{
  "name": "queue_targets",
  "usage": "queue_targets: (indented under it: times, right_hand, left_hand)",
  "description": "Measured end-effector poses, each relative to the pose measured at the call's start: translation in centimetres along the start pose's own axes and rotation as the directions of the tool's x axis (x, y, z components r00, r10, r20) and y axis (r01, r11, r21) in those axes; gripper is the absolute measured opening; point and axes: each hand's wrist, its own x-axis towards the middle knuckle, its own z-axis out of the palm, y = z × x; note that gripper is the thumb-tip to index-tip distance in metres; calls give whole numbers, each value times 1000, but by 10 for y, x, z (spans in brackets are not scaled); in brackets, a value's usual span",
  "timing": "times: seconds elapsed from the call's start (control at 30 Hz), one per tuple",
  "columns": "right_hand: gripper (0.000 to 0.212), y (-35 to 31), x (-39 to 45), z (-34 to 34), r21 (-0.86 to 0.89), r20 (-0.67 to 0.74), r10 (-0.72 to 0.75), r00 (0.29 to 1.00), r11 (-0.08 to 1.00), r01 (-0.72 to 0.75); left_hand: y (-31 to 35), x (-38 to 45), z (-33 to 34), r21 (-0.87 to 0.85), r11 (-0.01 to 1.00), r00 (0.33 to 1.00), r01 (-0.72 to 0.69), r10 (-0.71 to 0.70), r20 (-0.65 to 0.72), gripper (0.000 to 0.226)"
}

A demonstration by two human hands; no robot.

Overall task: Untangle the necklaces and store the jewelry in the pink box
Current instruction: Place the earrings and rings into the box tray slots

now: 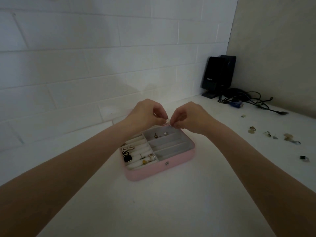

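1. The white table top [171,211] carries everything; the loose jewellery scattered at its right side [273,135] lies well apart from the box, so pieces could be overlooked or swept off by a forearm reaching that way.
2. The flat pink jewellery box with grey and white padded compartments [171,170] lies open near the table's middle, already holding earrings and rings in the white ring rolls [136,153] and two or three small pieces in the rear grey compartment [160,135]. Both hands work right above its far edge; I judge a slip could drop the piece into the wrong compartment or behind the box.
3. The left hand [145,115] and right hand [189,117] have their fingertips pinched close together, nearly meeting.
4. The thin, pale chain or wire-like piece between them [166,124] is too fine to identify; if it is a necklace, pulling outward too hard would likely tighten a knot or snap a link.
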Motion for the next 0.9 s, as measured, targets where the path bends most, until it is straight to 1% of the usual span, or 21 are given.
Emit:
queue_targets:
  times: [0.07,0.13,0.17,0.23,0.3,0.33,0.37,0.43,0.53,0.63,0.73,0.83,0.9]
  right_hand:
    - [17,2,-1,1,-28,-6,-5,1000,1000,5]
    - [21,4,-1,2,19,-16,-13,1000,1000,13]
    - [24,3,-1,2,59,-21,-15,1000,998,17]
    - [26,2,-2,2,135,-26,-12,1000,991,15]
    - [19,1,-3,2,209,-31,12,999,978,-5]
    - [14,0,-3,2,251,-36,32,999,968,-22]
    - [10,-1,-2,3,280,-38,50,998,959,-38]
    - [10,-3,-1,5,275,-20,50,999,960,-43]
    - [12,-6,2,6,243,23,20,1000,970,-25]
    - [7,-5,2,3,221,37,13,999,975,-21]
    - [1,-4,1,1,271,51,36,998,961,-48]
    - [4,-1,0,-1,269,76,54,996,960,-73]
    - [6,4,2,-2,258,42,78,996,962,-86]
  left_hand:
    - [-3,-1,-1,-4,1000,1000,6,-6,6,7]
    - [-4,-2,-1,-22,1000,1000,22,-22,16,8]
    - [-2,-2,-1,-45,999,999,30,-29,43,9]
    - [2,-4,-1,-156,986,992,61,-42,123,14]
    - [3,-7,-2,-332,931,980,150,-96,174,15]
    - [3,-8,-3,-392,901,976,186,-123,182,13]
    - [3,-9,-4,-411,889,974,201,-137,180,10]
    - [1,-11,-5,-376,908,978,185,-135,156,7]
    - [-2,-11,-8,-328,927,981,181,-149,120,13]
    - [-4,-10,-10,-224,959,983,172,-152,105,14]
    - [-3,-9,-11,-89,990,991,105,-96,98,13]
    - [-1,-7,-10,-46,997,993,62,-57,105,13]
    - [1,-4,-6,-29,998,993,57,-54,105,7]
